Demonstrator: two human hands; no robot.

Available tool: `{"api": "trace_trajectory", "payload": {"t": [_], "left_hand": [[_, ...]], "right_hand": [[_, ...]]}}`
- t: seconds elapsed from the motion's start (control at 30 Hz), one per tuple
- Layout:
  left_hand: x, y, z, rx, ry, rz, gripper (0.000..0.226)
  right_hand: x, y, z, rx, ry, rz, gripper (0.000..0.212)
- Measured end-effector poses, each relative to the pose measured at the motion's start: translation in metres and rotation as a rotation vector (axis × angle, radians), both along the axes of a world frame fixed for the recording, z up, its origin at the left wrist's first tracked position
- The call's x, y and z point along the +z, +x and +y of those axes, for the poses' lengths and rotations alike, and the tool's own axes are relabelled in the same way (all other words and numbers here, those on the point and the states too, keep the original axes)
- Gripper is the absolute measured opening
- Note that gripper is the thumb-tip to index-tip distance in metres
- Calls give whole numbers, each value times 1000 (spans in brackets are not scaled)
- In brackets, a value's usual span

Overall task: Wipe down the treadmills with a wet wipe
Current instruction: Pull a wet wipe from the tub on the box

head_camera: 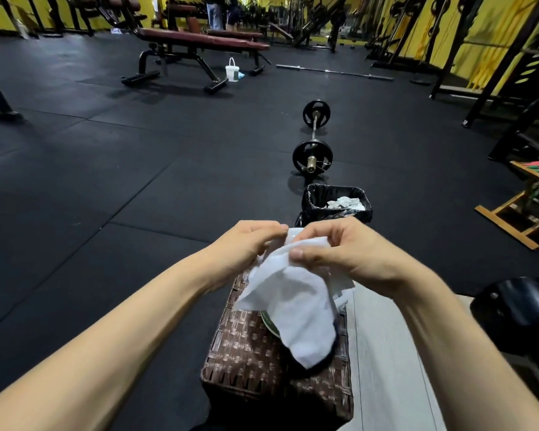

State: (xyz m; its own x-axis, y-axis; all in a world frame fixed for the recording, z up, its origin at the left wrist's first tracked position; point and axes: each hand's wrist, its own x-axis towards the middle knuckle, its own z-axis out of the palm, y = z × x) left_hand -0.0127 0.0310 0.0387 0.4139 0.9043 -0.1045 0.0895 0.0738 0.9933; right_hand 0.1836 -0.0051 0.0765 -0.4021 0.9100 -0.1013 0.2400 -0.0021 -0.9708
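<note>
A white wet wipe (293,303) hangs unfolded between both hands, above a brown woven basket (246,353). My left hand (246,244) pinches its upper left edge. My right hand (339,253) pinches the top right part between thumb and fingers. The wipe drapes down over the basket's opening, where a green-rimmed wipe pack (269,323) partly shows. No treadmill is clearly in view; a pale grey surface (383,353) runs along the right of the basket.
A black-lined bin (318,209) holding used white wipes stands just beyond my hands. A loaded barbell (313,141) lies on the black rubber floor behind it. A bench (199,48), white bucket (232,71), a black stool (517,309) and wooden rack (529,197) stand around.
</note>
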Motion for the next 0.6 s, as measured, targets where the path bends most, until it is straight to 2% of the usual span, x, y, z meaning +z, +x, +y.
{"api": "trace_trajectory", "payload": {"t": [0.1, 0.17, 0.23, 0.33, 0.37, 0.43, 0.53, 0.6], "left_hand": [[5, -4, 1, -42, -75, -70, 39], [4, -8, 1, -139, 30, -13, 22], [4, -11, 0, -179, 84, 26, 24], [6, -13, 1, -186, 37, -23, 31], [9, -14, 2, -197, -3, -46, 31], [12, -15, 2, -224, -50, -64, 28], [16, -16, 3, -170, -22, 14, 7], [15, -18, 6, -60, 43, 143, 19]], "right_hand": [[-16, -3, 11, -252, 161, -153, 24], [-22, 1, 16, -360, 223, -197, 34], [-26, 9, 19, -273, 137, -144, 48], [-37, 13, 17, 129, -96, 85, 67], [-43, 14, 16, 203, -147, 147, 66], [-49, 13, 13, 213, -245, 249, 61], [-46, 11, 12, 54, -237, 375, 29], [-44, 13, 14, -46, -190, 410, 17]]}}
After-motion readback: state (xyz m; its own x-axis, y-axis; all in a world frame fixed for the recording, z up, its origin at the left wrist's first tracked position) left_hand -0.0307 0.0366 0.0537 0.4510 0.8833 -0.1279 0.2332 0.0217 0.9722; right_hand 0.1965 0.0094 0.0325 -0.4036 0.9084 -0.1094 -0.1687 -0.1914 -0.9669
